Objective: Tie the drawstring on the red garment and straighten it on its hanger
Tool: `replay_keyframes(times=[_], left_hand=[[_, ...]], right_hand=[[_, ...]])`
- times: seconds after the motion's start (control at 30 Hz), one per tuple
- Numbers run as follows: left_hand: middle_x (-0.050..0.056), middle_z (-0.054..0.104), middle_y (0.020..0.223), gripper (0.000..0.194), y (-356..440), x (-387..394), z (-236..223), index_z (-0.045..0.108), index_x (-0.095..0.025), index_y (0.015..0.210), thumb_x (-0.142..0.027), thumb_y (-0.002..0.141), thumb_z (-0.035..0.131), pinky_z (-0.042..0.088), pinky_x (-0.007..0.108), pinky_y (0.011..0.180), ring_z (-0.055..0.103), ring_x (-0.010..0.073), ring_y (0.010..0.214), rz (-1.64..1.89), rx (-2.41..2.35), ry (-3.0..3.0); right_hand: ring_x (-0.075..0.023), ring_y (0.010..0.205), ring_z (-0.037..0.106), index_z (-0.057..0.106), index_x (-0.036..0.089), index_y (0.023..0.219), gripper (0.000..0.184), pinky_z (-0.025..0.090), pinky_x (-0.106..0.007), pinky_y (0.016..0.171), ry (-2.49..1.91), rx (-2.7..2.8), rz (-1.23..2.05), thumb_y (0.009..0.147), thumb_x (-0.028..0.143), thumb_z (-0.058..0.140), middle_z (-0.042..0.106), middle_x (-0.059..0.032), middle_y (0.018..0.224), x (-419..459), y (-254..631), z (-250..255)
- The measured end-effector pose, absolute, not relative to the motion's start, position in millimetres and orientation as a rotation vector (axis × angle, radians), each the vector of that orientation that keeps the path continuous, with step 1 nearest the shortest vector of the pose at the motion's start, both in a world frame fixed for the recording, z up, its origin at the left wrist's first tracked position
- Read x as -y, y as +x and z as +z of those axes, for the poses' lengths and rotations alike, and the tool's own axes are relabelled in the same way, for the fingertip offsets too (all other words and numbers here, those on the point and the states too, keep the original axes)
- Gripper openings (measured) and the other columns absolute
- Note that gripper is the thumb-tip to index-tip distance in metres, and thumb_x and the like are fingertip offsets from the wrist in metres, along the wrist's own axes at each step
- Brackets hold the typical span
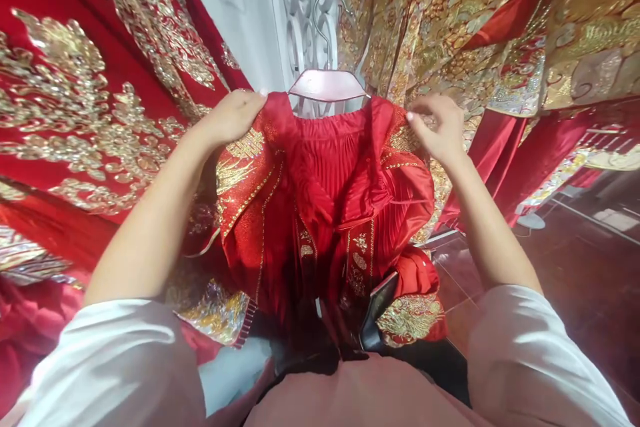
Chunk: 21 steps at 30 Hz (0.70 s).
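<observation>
No label or writing is showing on the red pleated skirt (325, 207), only gold embroidery along its panels. The left hand (233, 117) is pinching the skirt's waistband at its left corner with closed fingers, and the right hand (437, 127) is gripping the right corner the same way, so the garment is hanging spread between them just under the pink hanger (327, 85). Red and gold embroidered robes (90, 93) are hanging close on both sides.

Pink hanger (327, 85) carrying a red pleated garment (325, 213)

Its metal hook (325, 20) rises above; the gold-embroidered garment drapes downward from it.
</observation>
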<state>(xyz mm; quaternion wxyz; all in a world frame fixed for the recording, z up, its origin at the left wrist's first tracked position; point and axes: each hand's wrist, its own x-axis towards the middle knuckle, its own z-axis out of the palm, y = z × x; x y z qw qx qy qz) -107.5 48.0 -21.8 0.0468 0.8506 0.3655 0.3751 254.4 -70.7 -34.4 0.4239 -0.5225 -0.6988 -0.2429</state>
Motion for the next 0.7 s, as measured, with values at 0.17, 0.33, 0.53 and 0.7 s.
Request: replay_keyframes(times=[0.17,0.33,0.53,0.7], left_hand=[[-0.001,0.042,0.057,0.052,-105,-40,-24,0.028,-0.022,0.054,-0.060,0.088,0.022,0.044,0.039,0.082,0.036,0.0149,0.071,1.147,-1.228,2.587],[-0.003,0.047,0.060,0.055,-106,-39,-22,0.040,-0.019,0.059,-0.059,0.092,0.022,0.044,0.041,0.086,0.039,0.0152,0.075,1.120,-1.332,2.617],[-0.001,0.038,0.056,0.054,-105,-36,-24,0.044,-0.022,0.059,-0.059,0.091,0.022,0.040,0.033,0.078,0.035,0.0145,0.070,1.160,-1.303,2.611],[-0.001,0.032,0.057,0.052,-105,-31,-26,0.036,-0.023,0.054,-0.057,0.091,0.023,0.035,0.031,0.070,0.030,0.0133,0.063,1.207,-1.196,2.665]], right_hand=[[-0.0328,0.113,0.046,0.059,0.023,0.119,0.045,0.035,-0.049,0.093,-1.515,2.013,-0.840,0.081,0.049,0.057,0.053,-0.0128,0.128,116,244,-71],[-0.0259,0.093,0.056,0.068,0.020,0.090,0.026,0.041,-0.044,0.087,-1.461,1.875,-0.362,0.087,0.032,0.045,0.067,-0.0100,0.093,115,247,-81],[-0.0202,0.063,0.057,0.064,0.016,0.077,0.023,0.045,-0.033,0.064,-1.361,1.639,0.145,0.074,0.037,0.055,0.064,-0.0075,0.072,115,258,-74],[-0.0255,0.079,0.054,0.063,0.016,0.108,0.033,0.039,-0.035,0.067,-1.771,1.791,-0.949,0.083,0.015,0.041,0.063,-0.0135,0.087,133,222,-118]])
